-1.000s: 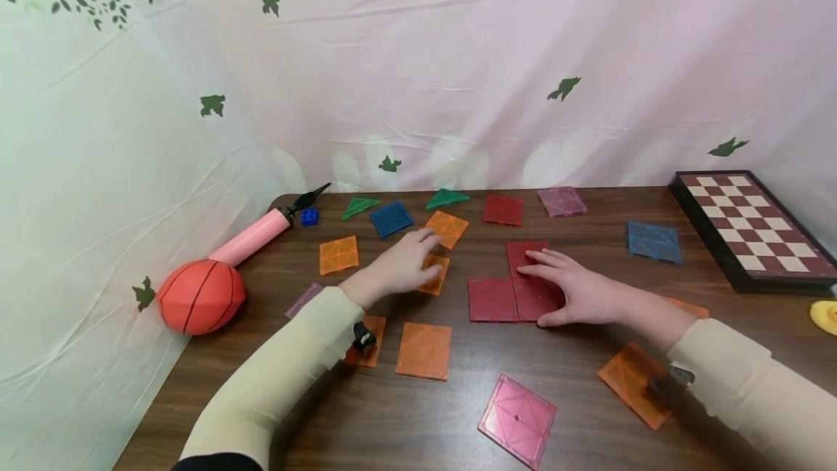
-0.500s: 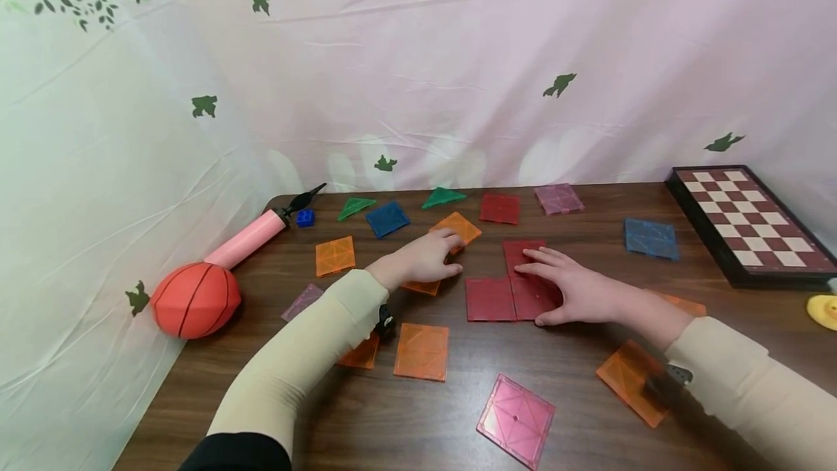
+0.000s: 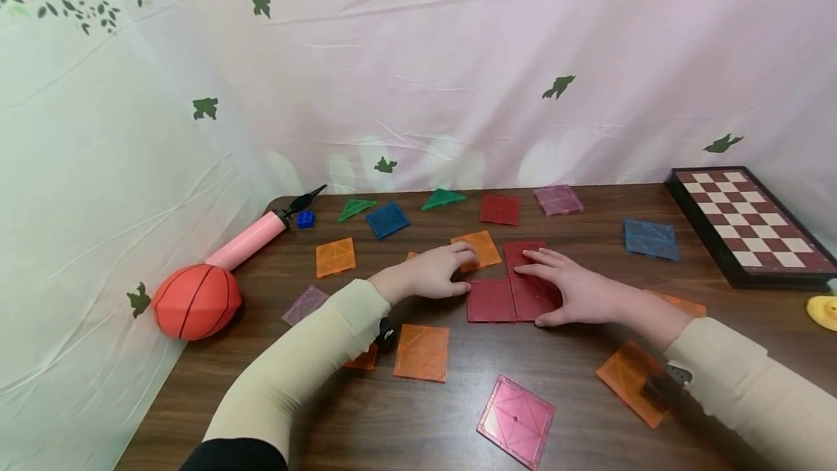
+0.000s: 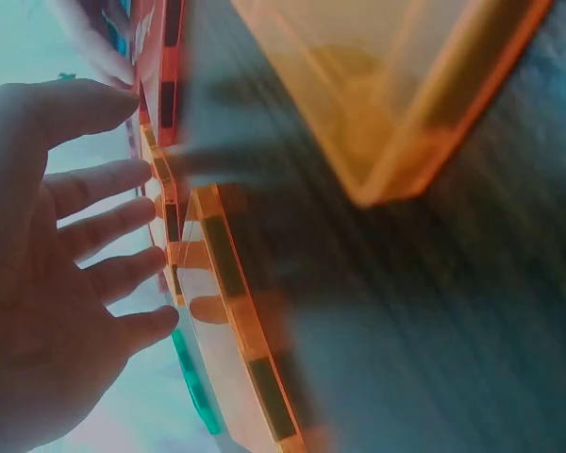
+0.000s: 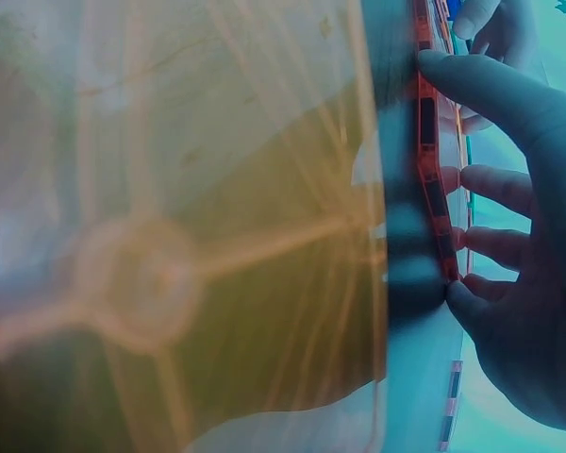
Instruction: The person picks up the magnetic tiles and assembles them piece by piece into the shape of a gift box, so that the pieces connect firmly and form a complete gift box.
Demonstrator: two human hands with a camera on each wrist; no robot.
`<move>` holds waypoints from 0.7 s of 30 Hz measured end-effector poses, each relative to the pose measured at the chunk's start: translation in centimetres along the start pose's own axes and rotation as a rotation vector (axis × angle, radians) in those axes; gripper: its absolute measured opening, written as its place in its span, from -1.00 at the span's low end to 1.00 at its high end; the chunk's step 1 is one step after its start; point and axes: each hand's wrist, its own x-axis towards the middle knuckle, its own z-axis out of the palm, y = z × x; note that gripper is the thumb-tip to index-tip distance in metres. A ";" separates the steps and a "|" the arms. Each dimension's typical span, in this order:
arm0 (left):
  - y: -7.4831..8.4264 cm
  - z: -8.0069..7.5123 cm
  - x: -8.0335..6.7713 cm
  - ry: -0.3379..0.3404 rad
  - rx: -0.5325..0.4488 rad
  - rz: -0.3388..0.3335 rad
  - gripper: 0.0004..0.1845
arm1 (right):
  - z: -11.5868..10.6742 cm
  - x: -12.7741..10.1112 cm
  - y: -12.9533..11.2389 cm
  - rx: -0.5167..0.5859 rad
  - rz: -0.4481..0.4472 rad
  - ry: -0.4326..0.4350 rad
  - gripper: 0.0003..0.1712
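Three dark red square magnetic tiles (image 3: 490, 302) lie flat against each other in an L. My right hand (image 3: 575, 293) rests on them with spread fingers, its thumb at the near edge of the right-hand tile. Just left of the upper red tile lies an orange magnetic tile (image 3: 482, 248). My left hand (image 3: 434, 272) reaches over it, fingertips touching its left part. In the left wrist view, the extended left fingers (image 4: 113, 219) lie along the tile's edge, and the red tile (image 4: 170, 80) stands close by. Another orange tile is mostly hidden under the left hand.
Loose tiles surround the hands: orange (image 3: 421, 352), pink (image 3: 516, 421), blue (image 3: 651, 239) and green (image 3: 445, 198). A chessboard (image 3: 752, 220) is at the right. A red ball-shaped balloon (image 3: 197, 302) and a pink pump (image 3: 245, 240) lie at the left.
My left hand has moved right, sliding the orange tile toward the upper red tile and turning it. The right hand has stayed on the red tiles.
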 end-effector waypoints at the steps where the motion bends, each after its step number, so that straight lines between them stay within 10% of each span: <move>1: 0.1 0.1 0.0 -0.001 0.001 0.006 -0.49 | 0.0 0.0 0.0 0.001 0.001 0.000 -0.03; 21: 3.4 1.6 -0.1 0.021 0.135 0.019 -0.26 | -0.2 -0.3 -0.1 -0.013 0.010 0.007 -0.04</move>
